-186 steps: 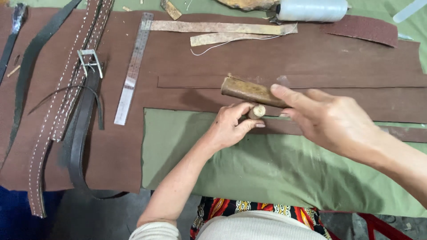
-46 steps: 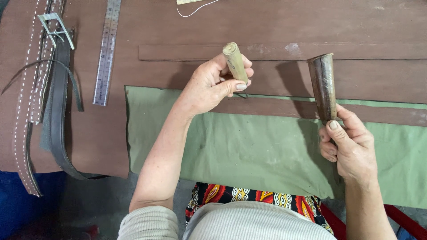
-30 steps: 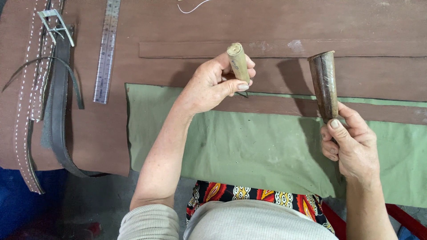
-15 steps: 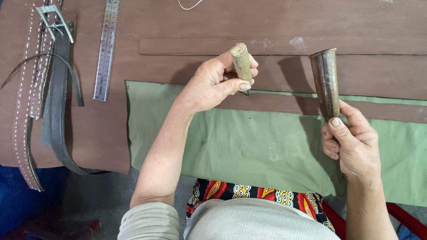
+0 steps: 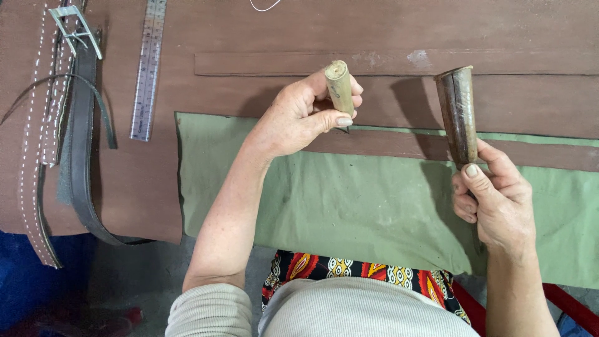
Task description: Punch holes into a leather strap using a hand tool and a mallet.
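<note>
— Gripping what, those fingers (image 5: 342, 120)?
— Left hand (image 5: 293, 122) wraps tight round a pale wooden handle (image 5: 340, 87), tip down at the brown strip (image 5: 399, 145); right hand (image 5: 496, 200) clasps a dark tapered horn (image 5: 457, 112) upright over green cloth (image 5: 349, 206). Poised, I'd judge; steadiness needed

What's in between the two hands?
In the head view, nothing is held between the left hand and the right hand. Below that gap lie brown leather, a thin leather strip and green cloth.
</note>
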